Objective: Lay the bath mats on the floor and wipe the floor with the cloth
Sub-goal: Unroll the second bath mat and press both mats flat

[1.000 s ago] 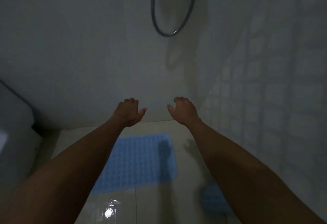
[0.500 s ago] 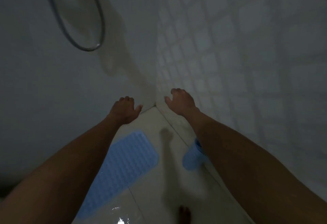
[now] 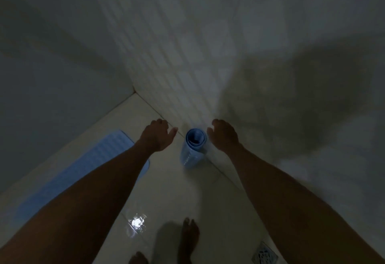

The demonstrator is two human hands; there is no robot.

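1. The rolled blue mat (image 3: 193, 149) stands upright on the floor (image 3: 170, 190) against the tiled wall (image 3: 187, 55).
2. Your left hand (image 3: 157, 136) and right hand (image 3: 224, 136) flank its top, fingers loosely spread, holding nothing.
3. A flat blue mat (image 3: 91, 163) lies to your left, partly under your forearm.
4. A floor drain (image 3: 264, 254) sits at lower right.

Both forearms are bare, no sleeves in view. Left hand (image 3: 157, 136) and right hand (image 3: 224, 136) carry no gloves. Feet (image 3: 188, 236) are unshod.
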